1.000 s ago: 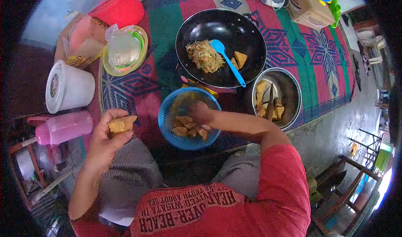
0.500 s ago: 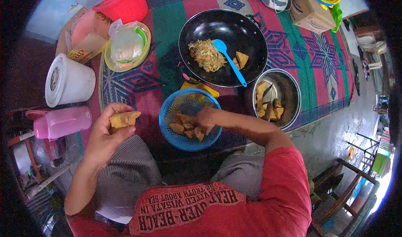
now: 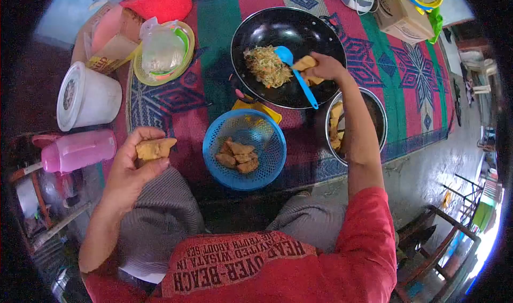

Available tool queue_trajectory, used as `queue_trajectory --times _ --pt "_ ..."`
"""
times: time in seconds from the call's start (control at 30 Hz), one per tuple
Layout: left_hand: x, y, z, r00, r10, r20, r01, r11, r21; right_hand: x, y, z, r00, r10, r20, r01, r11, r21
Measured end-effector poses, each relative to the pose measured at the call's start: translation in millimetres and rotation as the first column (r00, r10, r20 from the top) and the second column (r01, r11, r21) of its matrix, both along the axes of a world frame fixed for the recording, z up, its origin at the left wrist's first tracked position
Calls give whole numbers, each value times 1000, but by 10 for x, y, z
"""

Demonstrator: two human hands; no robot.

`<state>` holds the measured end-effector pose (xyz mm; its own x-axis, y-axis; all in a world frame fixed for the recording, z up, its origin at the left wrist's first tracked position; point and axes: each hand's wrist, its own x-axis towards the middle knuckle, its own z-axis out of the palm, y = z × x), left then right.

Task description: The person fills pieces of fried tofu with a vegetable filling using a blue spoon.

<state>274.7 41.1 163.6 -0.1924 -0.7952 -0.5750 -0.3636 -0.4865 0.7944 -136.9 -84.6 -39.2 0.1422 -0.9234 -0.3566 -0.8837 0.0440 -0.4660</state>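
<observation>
My left hand (image 3: pixel 131 166) holds a piece of fried tofu (image 3: pixel 155 149) between thumb and fingers, left of the blue basket (image 3: pixel 211 172). Several brown pieces (image 3: pixel 240 156) lie in that basket. Over the right side of the black wok (image 3: pixel 278 22), my right hand (image 3: pixel 325 67) grips another tofu piece (image 3: pixel 305 63). Below it, more tofu is partly hidden by the hand. Shredded vegetables (image 3: pixel 267 66) fill the wok's left part, with a blue ladle (image 3: pixel 307 89) beside them. My right forearm partly covers the steel pot (image 3: pixel 383 122), where more tofu pieces (image 3: pixel 336 124) show.
On the left are a pink bottle (image 3: pixel 80 150), a white bucket (image 3: pixel 99 100), a cardboard box (image 3: pixel 115 41) and a yellow basket (image 3: pixel 140 70) with a plastic bag. A red container (image 3: pixel 165 3) stands behind. Another box (image 3: pixel 401 19) is at the back right of the mat (image 3: pixel 214 30).
My right hand has moved from the blue basket up to the wok and now has a tofu piece in it. The left hand keeps its piece in nearly the same place.
</observation>
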Motion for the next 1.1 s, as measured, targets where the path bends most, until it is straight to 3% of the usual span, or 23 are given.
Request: queue_trajectory --times 0.07,0.2,0.27,0.3,0.37,0.43,0.47,0.5,0.57,0.6,0.67,0.7,0.73,0.77,0.8,0.83,0.87,0.9,0.93,0.97,1.0,1.03,1.1 --pt "-34 -3 33 1000 4 21 -4 1000 -4 -165 -93 -376 981 -42 -191 58 995 81" --pt "-39 30 49 998 34 50 -36 999 25 -86 -52 -440 999 3 46 -25 882 471" --pt "10 36 40 999 26 37 -27 1000 4 46 -3 -246 903 44 -427 30 986 165" --pt "31 33 33 1000 12 29 -11 1000 -11 109 39 -158 905 52 -423 23 985 170" --pt "50 23 15 1000 -26 2 26 998 -48 277 175 60 867 10 -498 -174 943 -284" --pt "38 13 28 1000 -29 -11 28 999 -46 739 377 348 941 298 -159 -332 906 -265" --pt "30 11 43 999 -32 -18 31 999 -44 1007 585 269 932 290 217 -253 950 -182" --pt "16 10 57 999 -32 -20 31 999 -44 1168 750 -129 655 450 607 -363 892 -271" --pt "-11 -2 88 997 -68 -21 67 997 -46 1701 1160 -220 699 638 323 -609 768 -199" --pt "5 6 99 996 -81 -28 80 995 -56 1874 1357 -561 692 645 325 -623 761 -182" --pt "29 65 102 988 -77 136 95 987 -131 2200 1505 -422 752 468 464 -611 760 223" --pt "47 83 119 989 -44 143 59 993 -103 2246 1654 -975 641 556 530 -579 803 -142" --pt "91 116 157 990 -22 140 34 996 -80 2332 1698 -1244 600 755 265 -518 618 -591" --pt "125 136 211 993 51 111 -47 998 -34 2339 1680 -1016 651 749 122 -576 592 -564" --pt "221 193 157 990 85 110 -69 988 -141 2608 1726 -1437 812 565 148 -519 814 -262" --pt "316 216 32 990 99 104 -66 957 -282 2489 1666 -731 891 313 329 -334 943 5" --pt "628 130 -153 998 -3 -60 -8 983 -184 2671 1653 -1058 940 234 250 -286 938 197" --pt "363 130 182 1000 16 -16 -16 1000 -19 2504 1672 -530 941 167 294 -203 974 96" --pt "201 70 298 988 157 0 -156 984 90 2510 1690 -174 970 210 123 -224 967 119" --pt "105 39 346 996 84 -38 -80 993 85 2515 1614 148 992 57 117 -93 936 339" --pt "29 -53 324 948 312 -63 -291 929 228 2474 1486 277 990 -94 103 23 840 542" --pt "74 -91 287 925 337 -174 -286 921 264 2522 1439 108 987 -143 78 79 841 535" --pt "169 -137 77 970 131 -204 -103 985 140 2748 1498 -540 966 257 9 -241 894 377"
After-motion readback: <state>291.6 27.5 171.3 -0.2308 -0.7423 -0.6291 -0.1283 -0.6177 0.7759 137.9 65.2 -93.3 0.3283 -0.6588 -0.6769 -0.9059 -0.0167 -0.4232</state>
